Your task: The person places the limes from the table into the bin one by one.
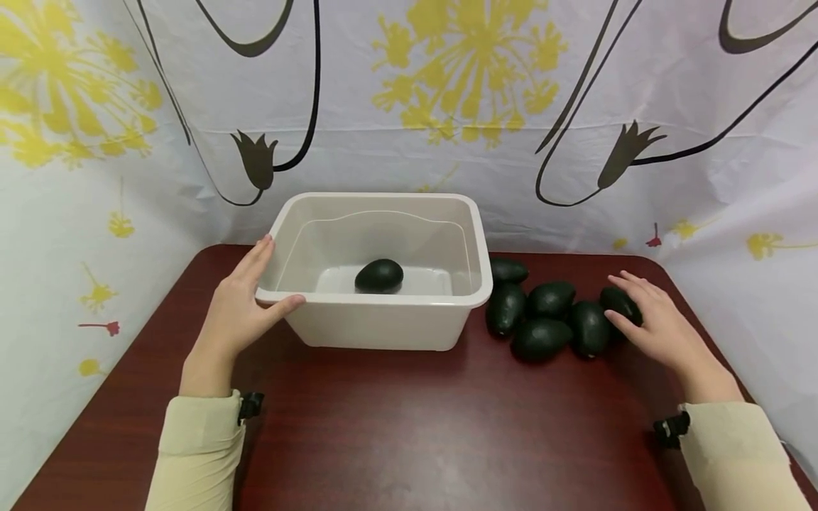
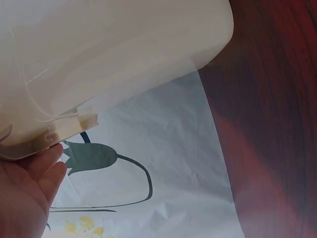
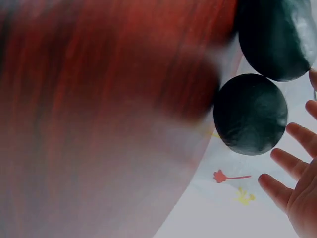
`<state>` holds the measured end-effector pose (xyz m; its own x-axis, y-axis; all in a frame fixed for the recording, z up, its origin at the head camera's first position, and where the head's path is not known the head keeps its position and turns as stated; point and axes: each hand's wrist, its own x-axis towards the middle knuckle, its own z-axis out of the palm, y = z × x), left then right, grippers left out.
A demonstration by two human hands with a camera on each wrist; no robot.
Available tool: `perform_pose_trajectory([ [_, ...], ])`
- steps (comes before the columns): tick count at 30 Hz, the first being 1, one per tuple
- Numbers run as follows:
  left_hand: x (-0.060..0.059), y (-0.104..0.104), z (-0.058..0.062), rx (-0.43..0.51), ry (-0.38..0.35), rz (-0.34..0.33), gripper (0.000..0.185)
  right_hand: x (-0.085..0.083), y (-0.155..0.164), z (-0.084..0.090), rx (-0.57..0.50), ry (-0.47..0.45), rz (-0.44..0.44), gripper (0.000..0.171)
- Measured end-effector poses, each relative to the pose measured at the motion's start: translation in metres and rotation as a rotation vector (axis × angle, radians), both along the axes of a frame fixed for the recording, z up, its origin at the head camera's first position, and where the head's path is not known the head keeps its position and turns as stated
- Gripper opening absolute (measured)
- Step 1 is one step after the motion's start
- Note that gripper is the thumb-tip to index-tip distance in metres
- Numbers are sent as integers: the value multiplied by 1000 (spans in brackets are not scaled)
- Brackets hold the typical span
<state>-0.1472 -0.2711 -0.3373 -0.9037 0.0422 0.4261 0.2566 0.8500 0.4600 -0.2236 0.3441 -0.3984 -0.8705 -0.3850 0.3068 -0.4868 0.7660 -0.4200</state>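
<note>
Your hands are sitting well apart. Your left hand (image 1: 236, 305) is resting on the white bin (image 1: 383, 324)'s near-left corner, fingers pretty straight. Your right hand (image 1: 661, 326) is hanging loosely spread at the rightmost avocado (image 1: 618, 302); can't tell if it's touching. Five more avocados (image 1: 540, 340) are lying right of the bin, and one lone avocado (image 1: 379, 275) is sitting inside.
</note>
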Motion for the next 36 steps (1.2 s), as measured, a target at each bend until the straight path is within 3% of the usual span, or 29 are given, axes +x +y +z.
perform_pose_trajectory([
  [22, -1, 0, 0, 5, 5, 3, 93, -10, 7, -10, 18, -36, 82, 57],
  [36, -2, -1, -1, 5, 0, 4, 93, -21, 5, -5, 138, -119, 20, 66],
])
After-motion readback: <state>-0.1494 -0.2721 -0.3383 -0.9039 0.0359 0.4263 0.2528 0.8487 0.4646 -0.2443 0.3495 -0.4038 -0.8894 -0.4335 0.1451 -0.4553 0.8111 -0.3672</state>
